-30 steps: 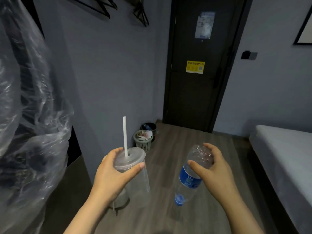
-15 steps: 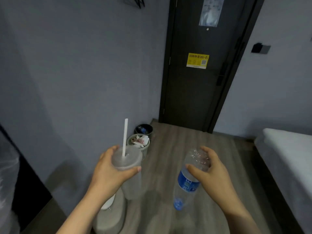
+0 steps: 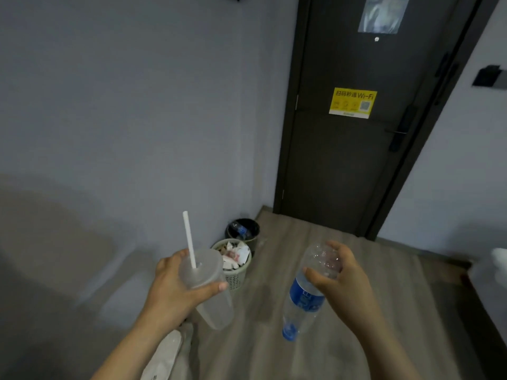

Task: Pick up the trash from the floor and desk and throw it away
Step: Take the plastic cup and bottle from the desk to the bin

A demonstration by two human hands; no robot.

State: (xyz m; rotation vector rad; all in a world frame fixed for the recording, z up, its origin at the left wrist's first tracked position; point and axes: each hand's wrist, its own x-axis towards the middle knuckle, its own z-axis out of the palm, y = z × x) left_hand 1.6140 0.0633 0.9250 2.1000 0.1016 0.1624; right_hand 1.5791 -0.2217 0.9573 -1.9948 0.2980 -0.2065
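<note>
Hands hold trash near the basket [image 3: 236, 272]: left hand [image 3: 175, 286] grips cup [image 3: 208, 286], right hand [image 3: 345, 281] grips bottle [image 3: 304, 297]

The left hand [image 3: 175, 286] grips a frosted cup [image 3: 208, 292] with a white straw [image 3: 189, 239] near its lid. The right hand [image 3: 340, 281] holds a clear bottle [image 3: 304, 294], blue cap pointing down. Ahead, against the wall, a pale basket [image 3: 236, 272] full of paper stands beside a black bin [image 3: 242, 231], near a dark door [image 3: 356, 133].
</note>
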